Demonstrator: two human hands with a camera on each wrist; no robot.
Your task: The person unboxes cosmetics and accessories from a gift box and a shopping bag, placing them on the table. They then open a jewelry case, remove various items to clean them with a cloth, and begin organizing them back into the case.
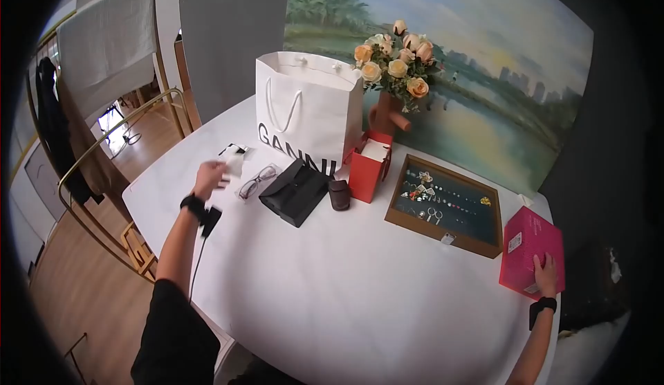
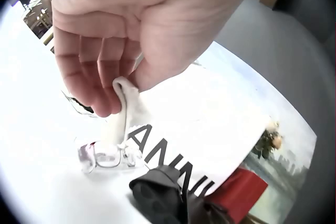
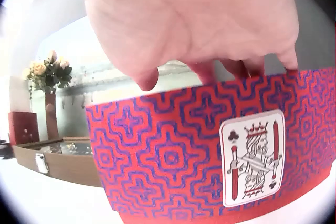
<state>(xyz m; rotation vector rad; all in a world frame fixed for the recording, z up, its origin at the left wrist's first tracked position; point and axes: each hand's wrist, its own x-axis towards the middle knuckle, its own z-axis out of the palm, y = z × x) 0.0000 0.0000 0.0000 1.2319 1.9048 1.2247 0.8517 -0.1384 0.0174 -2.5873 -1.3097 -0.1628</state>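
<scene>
My left hand pinches a small whitish cloth between thumb and fingers, held up above the table's left part. Beside it lie clear-framed glasses and a black pouch. On the far right, my right hand rests on top of a pink box, fingers spread and fairly straight. In the right wrist view the box's patterned side carries a playing card picture, with the fingertips on its upper edge.
A white paper bag stands at the back, near a red box, a small brown case and a flower vase. A wooden jewellery case lies right of centre. A gold rack stands left of the table.
</scene>
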